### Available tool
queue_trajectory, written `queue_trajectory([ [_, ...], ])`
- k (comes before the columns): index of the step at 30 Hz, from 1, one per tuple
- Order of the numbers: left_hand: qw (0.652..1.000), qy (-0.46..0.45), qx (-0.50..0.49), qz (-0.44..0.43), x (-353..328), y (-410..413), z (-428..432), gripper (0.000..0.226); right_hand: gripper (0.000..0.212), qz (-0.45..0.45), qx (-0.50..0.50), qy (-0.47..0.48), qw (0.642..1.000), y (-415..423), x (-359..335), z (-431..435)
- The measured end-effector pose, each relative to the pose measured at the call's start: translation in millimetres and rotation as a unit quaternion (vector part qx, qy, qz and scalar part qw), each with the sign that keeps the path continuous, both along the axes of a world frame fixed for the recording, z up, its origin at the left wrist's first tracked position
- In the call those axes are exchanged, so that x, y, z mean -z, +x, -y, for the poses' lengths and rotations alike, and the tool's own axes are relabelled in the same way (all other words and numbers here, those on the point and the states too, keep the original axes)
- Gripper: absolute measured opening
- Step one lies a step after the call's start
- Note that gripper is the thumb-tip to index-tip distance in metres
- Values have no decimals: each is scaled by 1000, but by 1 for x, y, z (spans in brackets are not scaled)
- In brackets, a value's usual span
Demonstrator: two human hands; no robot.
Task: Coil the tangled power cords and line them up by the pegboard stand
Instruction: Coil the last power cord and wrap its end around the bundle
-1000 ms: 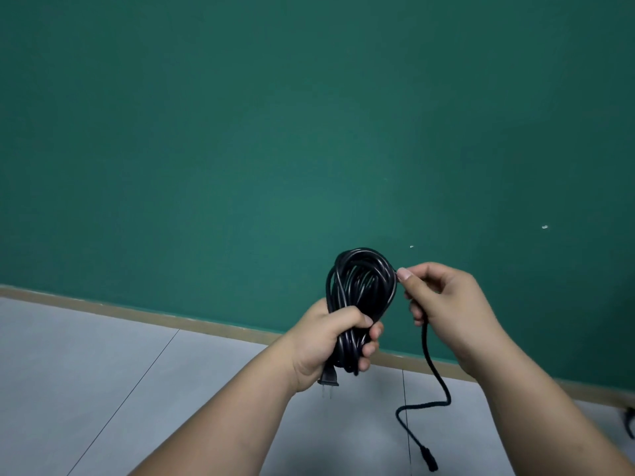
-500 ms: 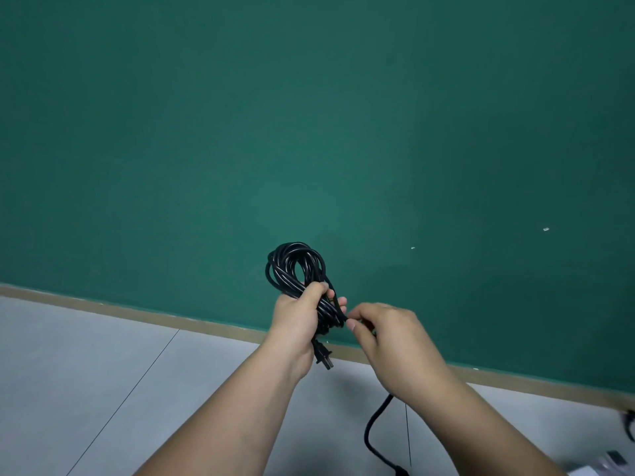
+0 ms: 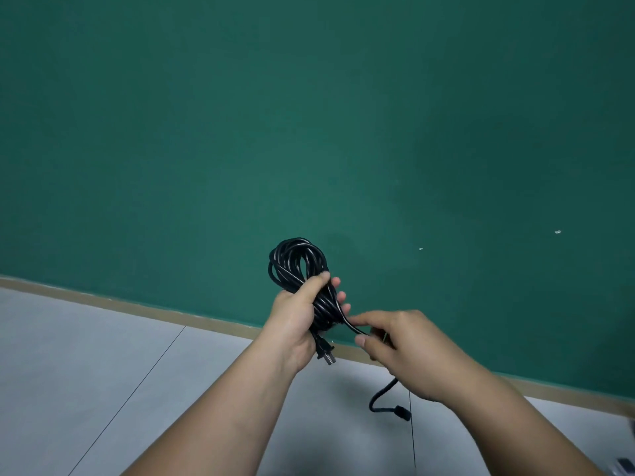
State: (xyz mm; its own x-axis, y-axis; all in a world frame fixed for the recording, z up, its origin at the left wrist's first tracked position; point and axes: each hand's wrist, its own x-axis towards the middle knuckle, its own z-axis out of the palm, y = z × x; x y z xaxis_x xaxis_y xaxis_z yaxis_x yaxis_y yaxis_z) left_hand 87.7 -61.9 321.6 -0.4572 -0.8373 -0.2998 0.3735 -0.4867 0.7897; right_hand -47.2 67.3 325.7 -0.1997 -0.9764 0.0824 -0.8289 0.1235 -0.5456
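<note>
A black power cord (image 3: 295,262) is gathered into a bundle of several loops. My left hand (image 3: 295,321) grips the bundle round its middle, loops standing above the fist. The cord's two-pin plug (image 3: 325,353) hangs out below that hand. My right hand (image 3: 402,352) pinches the loose tail of the same cord just right of the bundle. Below my right hand the tail curls down and ends in a black connector (image 3: 402,412). No pegboard stand is in view.
A dark green wall (image 3: 309,132) fills most of the view, with a tan baseboard (image 3: 137,309) along its foot. Grey floor tiles (image 3: 86,372) lie below. A small light object (image 3: 623,463) shows at the bottom right corner.
My right hand came down from the top of the loops to the bundle's waist, drawing the loose tail across. The hanging tail has become shorter. My left hand shifted left with the bundle.
</note>
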Motion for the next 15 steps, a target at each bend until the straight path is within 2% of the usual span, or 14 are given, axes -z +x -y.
queue_trajectory([
  [2,999,-8,-32,-6,-2,0,4,23,21,13,-7,26,1000,-4,-6,-4],
  [8,995,-36,-96,-22,-5,-5,4,23,10,31,0,22,999,-16,-21,-11],
  [12,995,-74,-71,6,-5,-5,3,26,16,-22,59,-8,998,-27,-23,-15],
  [15,987,-148,-35,43,-3,-3,7,27,18,-38,60,-7,997,-28,-25,-18],
])
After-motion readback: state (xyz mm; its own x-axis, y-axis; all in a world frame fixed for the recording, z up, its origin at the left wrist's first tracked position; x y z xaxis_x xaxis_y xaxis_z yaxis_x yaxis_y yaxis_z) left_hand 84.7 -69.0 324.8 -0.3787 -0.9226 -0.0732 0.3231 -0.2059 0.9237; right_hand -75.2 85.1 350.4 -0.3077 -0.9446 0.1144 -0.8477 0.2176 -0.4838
